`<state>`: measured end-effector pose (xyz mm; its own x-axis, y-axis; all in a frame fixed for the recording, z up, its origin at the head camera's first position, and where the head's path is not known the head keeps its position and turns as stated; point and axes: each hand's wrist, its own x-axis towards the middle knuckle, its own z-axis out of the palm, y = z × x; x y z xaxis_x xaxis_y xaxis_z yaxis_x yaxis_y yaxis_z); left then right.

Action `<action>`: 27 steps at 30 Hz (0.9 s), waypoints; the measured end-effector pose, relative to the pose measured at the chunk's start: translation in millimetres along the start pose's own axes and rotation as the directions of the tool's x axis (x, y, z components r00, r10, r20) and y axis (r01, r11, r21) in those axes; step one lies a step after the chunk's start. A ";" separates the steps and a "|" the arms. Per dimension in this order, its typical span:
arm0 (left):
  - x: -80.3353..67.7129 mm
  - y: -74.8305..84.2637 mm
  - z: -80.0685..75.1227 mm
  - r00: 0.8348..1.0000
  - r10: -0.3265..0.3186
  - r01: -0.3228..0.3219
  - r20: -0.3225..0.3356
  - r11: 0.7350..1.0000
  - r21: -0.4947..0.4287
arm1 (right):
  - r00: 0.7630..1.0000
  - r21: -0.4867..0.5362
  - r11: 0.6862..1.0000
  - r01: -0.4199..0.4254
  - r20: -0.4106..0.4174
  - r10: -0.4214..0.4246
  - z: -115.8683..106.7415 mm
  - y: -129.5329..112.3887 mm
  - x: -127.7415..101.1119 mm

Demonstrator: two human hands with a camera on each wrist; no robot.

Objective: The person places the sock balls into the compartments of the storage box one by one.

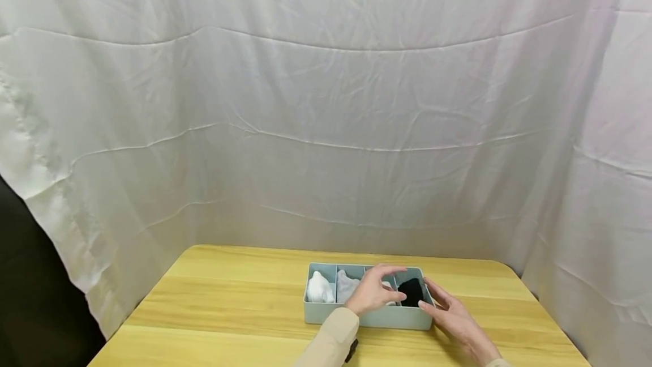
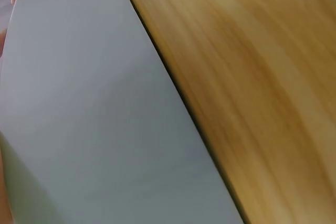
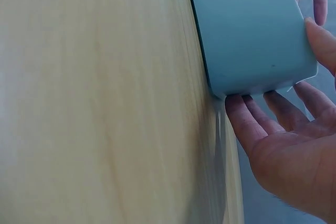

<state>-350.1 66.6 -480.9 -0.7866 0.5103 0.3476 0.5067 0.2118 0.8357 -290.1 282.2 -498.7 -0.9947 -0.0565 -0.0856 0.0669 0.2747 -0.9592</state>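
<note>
A grey-blue divided storage box [image 1: 367, 317] stands on the table, with bundled soft cloth pieces in its compartments. From left to right these are a white bundle [image 1: 319, 289], a light grey bundle [image 1: 347, 286], a pale one [image 1: 388, 286] partly hidden by my left hand, and a black bundle [image 1: 411, 292]. My left hand [image 1: 374, 292] reaches over the box, thumb and fingers spread apart beside the black bundle, gripping nothing. At the right end, my right hand [image 1: 455, 318] holds the box's corner, its thumb at the front rim and its fingers [image 3: 247, 121] against the end wall.
The box rests on a wooden table [image 1: 229, 299] with rounded back corners. Behind and at both sides hangs a pale curtain [image 1: 326, 101]. A dark area [image 1: 35, 282] shows at the far left, beyond the curtain's edge.
</note>
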 end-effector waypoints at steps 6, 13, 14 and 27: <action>0.1 -2.3 -2.0 0.999 -0.026 0.022 -0.041 0.995 -0.095 | 1.000 -0.002 1.000 -0.005 -0.001 0.005 -0.1 -1.7 -2.2; -2.3 0.7 -5.2 0.995 0.018 -0.031 -0.095 0.990 -0.140 | 1.000 0.007 1.000 -0.007 -0.007 0.007 -3.2 -1.2 -3.6; -3.8 1.7 -7.0 0.995 0.015 -0.029 -0.097 0.989 -0.142 | 1.000 0.007 1.000 -0.011 -0.009 0.011 -3.5 -1.0 -3.6; -30.3 -9.0 -46.2 0.989 -0.020 0.004 -0.147 0.994 -0.113 | 0.999 -0.083 0.996 0.016 -0.035 -0.019 -2.6 -8.3 -5.9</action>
<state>-347.0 10.7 -479.3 -0.8402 0.3777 0.3892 0.4606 0.1180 0.8797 -285.0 282.8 -489.6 -0.9980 -0.0278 -0.0573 0.0438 0.3526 -0.9347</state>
